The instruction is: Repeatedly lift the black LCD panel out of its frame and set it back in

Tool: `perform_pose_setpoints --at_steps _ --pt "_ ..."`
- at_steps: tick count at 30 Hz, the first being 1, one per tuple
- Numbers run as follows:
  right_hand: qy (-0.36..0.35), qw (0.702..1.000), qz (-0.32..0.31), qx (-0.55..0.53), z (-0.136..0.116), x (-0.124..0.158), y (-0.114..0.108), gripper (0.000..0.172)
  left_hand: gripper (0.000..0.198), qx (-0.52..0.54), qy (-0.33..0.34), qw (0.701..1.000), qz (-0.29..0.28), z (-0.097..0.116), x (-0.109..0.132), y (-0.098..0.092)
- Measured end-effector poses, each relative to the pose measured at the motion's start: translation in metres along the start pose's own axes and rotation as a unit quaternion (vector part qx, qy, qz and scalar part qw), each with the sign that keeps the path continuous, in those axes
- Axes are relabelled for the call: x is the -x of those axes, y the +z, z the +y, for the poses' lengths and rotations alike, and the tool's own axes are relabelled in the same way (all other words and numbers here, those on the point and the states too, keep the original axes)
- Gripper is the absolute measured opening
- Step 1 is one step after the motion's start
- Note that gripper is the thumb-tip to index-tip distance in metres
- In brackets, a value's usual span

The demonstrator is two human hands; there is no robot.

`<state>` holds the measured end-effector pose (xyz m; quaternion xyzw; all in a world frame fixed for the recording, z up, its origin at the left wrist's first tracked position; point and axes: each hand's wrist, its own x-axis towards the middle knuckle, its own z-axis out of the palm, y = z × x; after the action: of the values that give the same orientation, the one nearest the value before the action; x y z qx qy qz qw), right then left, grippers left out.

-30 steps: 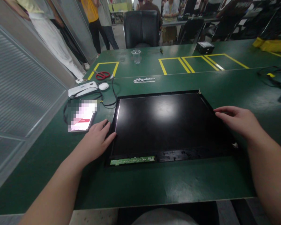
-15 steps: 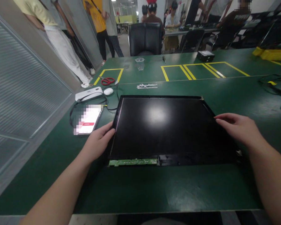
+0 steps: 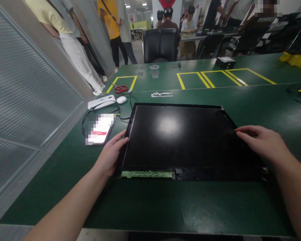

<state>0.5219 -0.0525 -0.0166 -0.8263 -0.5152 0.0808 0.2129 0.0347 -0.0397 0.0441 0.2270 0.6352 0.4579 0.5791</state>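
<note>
In front of me is a black LCD screen panel (image 3: 185, 144) in a dark frame, with a ceiling light mirrored in its surface. A green circuit board strip (image 3: 147, 174) runs along the left part of its near edge. My left hand (image 3: 114, 150) is closed on the panel's left edge, thumb on top and the other fingers partly hidden beside it. On the right edge, my right hand (image 3: 262, 140) pinches the frame between thumb and fingertips. Whether the panel rests on the table or is slightly raised, I cannot tell.
Left of the panel lie a lit phone (image 3: 101, 129), a white device (image 3: 102, 102) with cables, a white mouse (image 3: 121, 99) and red-handled scissors (image 3: 120, 89). Beyond are small grey parts (image 3: 162, 94), a clear plastic cup (image 3: 154, 71) and a black box (image 3: 225, 62). People stand and sit farther back.
The view has shifted slightly, so everything sits a little farther right in the picture. Both hands keep their hold on the panel's side edges.
</note>
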Motion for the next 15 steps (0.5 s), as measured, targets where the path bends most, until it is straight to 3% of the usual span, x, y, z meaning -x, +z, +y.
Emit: perform_pose_setpoints --at_steps 5,11,15 --pt "-0.034 0.999 -0.002 -0.006 0.0074 -0.0035 0.0020 0.037 0.050 0.018 0.004 1.000 -0.008 -0.0050 -0.0074 -0.0034" --pt "-0.022 1.000 0.005 0.000 0.0041 -0.0012 0.0030 0.035 0.053 0.051 -0.023 0.995 -0.078 -0.0073 -0.0095 -0.0036" --pt "-0.004 1.000 -0.005 0.011 -0.0014 0.0004 0.0005 0.033 0.075 0.034 -0.018 0.996 -0.082 -0.0082 -0.0090 -0.0048"
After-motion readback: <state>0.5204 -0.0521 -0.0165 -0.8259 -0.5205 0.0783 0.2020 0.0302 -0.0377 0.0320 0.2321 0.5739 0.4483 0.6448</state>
